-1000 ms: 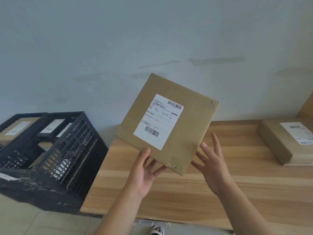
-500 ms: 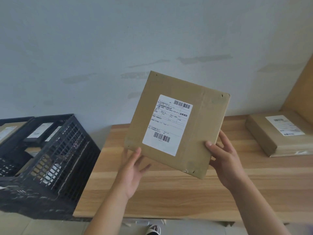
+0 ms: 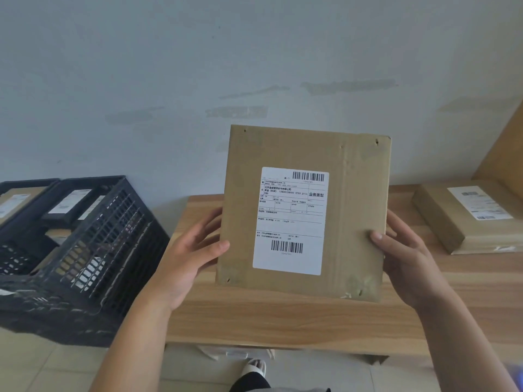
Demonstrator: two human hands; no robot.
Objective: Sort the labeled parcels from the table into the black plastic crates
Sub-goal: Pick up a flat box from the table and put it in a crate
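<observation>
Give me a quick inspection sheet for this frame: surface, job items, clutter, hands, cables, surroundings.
Surface: wooden table, light wood grain.
Job's things: held parcel, flat brown cardboard, raised above the table, white label with two barcodes facing the camera. Second parcel lies flat at the table's right end, label up. Black crate stands left of the table, labeled parcels inside; another crate behind it also holds one.
Clutter: cardboard panel leaning at far right.
Grippers: left hand grips the held parcel's left edge; right hand grips its right edge, thumbs in front.
Cables: nothing seen.
Surroundings: pale wall with patched streaks; tiled floor; a slipper below the table.
</observation>
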